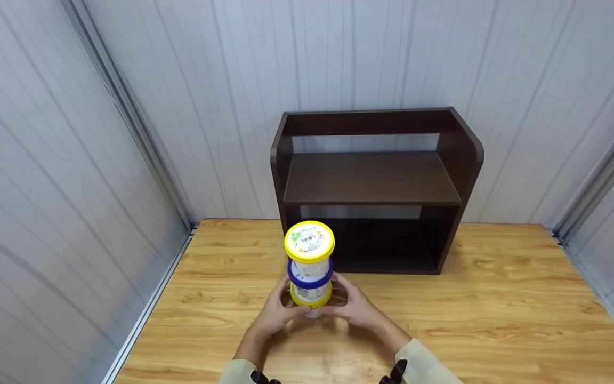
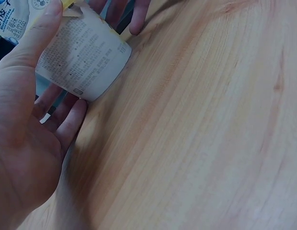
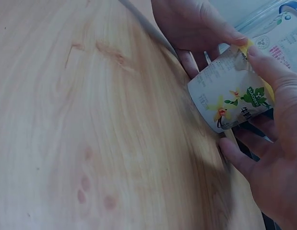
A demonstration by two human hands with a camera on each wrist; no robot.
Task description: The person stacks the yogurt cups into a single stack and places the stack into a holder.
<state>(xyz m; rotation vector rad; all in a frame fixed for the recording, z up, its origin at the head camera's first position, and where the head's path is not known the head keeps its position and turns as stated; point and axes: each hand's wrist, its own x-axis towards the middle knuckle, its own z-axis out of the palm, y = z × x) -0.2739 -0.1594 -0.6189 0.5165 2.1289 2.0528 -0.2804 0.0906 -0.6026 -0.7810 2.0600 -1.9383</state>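
Three yogurt tubs stand in one upright stack in front of the shelf's left side. The top tub (image 1: 309,242) has a yellow lid with a green print, the middle tub (image 1: 310,281) a dark blue lid, and the bottom tub (image 3: 230,91) a yellow lid. My left hand (image 1: 276,310) grips the bottom tub from the left, thumb at its lid rim and fingers spread around the far side. From the right, my right hand (image 1: 356,306) holds the same tub in a mirrored grip. In both wrist views its base sits close over the tabletop.
Behind the stack stands a dark brown two-tier shelf (image 1: 373,178), its lower compartment partly covered by the tubs. The wooden table (image 1: 499,309) is bounded by pale panel walls (image 1: 221,80) at the back and both sides.
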